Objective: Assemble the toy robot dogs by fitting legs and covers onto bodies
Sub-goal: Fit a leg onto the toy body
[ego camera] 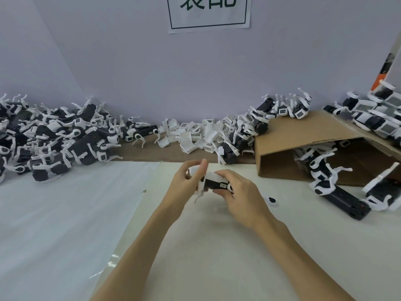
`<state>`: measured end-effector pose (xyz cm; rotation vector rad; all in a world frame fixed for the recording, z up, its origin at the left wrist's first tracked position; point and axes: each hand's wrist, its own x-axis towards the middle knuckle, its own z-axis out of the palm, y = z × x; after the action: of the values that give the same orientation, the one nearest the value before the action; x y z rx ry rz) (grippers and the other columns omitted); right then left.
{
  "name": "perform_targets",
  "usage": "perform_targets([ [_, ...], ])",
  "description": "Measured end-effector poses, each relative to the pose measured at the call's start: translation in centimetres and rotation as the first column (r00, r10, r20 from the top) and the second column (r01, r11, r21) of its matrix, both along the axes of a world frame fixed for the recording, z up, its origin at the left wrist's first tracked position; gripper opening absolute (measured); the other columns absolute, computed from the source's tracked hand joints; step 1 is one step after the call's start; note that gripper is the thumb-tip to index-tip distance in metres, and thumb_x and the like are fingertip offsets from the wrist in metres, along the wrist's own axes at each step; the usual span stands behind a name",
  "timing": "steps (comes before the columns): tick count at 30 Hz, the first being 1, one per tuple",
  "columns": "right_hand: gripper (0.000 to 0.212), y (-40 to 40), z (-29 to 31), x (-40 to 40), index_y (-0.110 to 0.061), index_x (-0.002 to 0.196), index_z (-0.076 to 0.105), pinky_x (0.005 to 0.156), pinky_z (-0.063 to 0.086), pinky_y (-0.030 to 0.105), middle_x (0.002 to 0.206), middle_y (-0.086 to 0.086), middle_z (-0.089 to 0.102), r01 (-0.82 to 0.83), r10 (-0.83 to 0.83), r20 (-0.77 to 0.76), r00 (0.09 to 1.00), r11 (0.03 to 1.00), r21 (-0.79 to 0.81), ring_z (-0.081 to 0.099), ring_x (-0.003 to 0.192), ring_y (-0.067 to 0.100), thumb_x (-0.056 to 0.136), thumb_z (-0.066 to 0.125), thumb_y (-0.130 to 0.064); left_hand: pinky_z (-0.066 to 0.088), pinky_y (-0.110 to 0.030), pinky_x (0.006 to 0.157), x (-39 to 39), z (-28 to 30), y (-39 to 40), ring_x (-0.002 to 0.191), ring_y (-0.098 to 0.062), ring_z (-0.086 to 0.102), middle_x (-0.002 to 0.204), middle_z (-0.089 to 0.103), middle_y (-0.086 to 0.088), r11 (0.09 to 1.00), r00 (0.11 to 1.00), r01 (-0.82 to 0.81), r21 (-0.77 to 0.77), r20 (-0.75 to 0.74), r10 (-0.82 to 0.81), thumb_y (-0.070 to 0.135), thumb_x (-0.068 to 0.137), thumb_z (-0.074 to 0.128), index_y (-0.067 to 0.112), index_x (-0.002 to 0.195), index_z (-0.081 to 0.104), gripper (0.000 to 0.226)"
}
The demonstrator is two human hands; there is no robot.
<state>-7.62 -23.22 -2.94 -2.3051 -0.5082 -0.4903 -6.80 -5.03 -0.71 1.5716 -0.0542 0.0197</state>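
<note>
Both hands (186, 181) (240, 192) wrapped round one toy dog (214, 183) above the counter (195, 246), left grip pinching its white cover (195, 170). Best pressed squarely, body steadied, till seated.

— Held above the bench (65, 213): one toy dog (213, 182), black body lying level, white cover on top, a white leg dangling at its left end.

— Elsewhere?

— Heaped at far left, finished dogs (54, 137), black and white, legs tangled. Piled at back centre, loose white covers (195, 135). Spilled from the tipped cardboard box (303, 135), more black bodies (338, 192).
</note>
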Motion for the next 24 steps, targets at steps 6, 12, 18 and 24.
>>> perform_targets([
  [6, 0.043, -1.9, -0.3, 0.4, -0.036, 0.135, 0.057, 0.091, 0.049, 0.017, 0.118, -0.024, 0.065, -0.041, 0.067, -0.145, 0.987, 0.984, 0.175, 0.059, 0.109, -0.006, 0.095, 0.074, -0.029, 0.054, -0.051, 0.109, 0.2, 0.0, 1.1, 0.112, -0.037, 0.075, 0.112, 0.080, -0.014, 0.992, 0.991, 0.127, -0.003, -0.046, -0.127, 0.040, 0.089, 0.084, 0.020, 0.117, 0.080, 0.035],
  [12, 0.032, -1.2, -0.5, 0.6, -0.027, 0.138, 0.056, 0.073, 0.048, 0.012, 0.116, -0.005, 0.071, -0.015, 0.106, -0.291, 0.951, 0.954, 0.298, 0.069, 0.091, 0.004, 0.106, 0.056, -0.020, 0.060, -0.040, 0.101, 1.0, 0.0, 2.2, 0.117, -0.032, 0.073, 0.123, 0.075, -0.018, 0.969, 0.992, 0.088, -0.232, -0.064, -0.105, 0.057, 0.091, 0.077, 0.012, 0.118, 0.081, 0.053],
  [18, 0.017, -1.5, 1.1, 0.0, -0.029, 0.118, 0.068, 0.081, 0.059, 0.028, 0.114, -0.004, 0.074, -0.010, 0.201, -0.411, 0.889, 0.906, 0.423, 0.075, 0.094, 0.025, 0.106, 0.059, -0.023, 0.064, -0.046, 0.090, 1.4, -0.1, 2.4, 0.109, -0.041, 0.075, 0.119, 0.076, -0.023, 0.909, 0.981, -0.003, -0.417, -0.175, -0.077, 0.041, 0.105, 0.061, 0.006, 0.129, 0.075, 0.045],
  [24, 0.052, -6.2, 9.3, 3.5, 0.012, 0.138, 0.047, 0.087, 0.063, 0.041, 0.123, 0.033, 0.067, 0.087, 0.555, -0.068, 0.829, -0.008, 0.996, 0.070, 0.111, 0.046, 0.111, 0.043, -0.032, 0.058, -0.044, 0.088, 1.7, -0.2, 3.5, 0.102, -0.039, 0.078, 0.119, 0.078, -0.019, 0.880, 0.970, -0.133, -0.456, -0.240, 0.023, 0.052, 0.111, 0.041, 0.002, 0.128, 0.068, 0.059],
])
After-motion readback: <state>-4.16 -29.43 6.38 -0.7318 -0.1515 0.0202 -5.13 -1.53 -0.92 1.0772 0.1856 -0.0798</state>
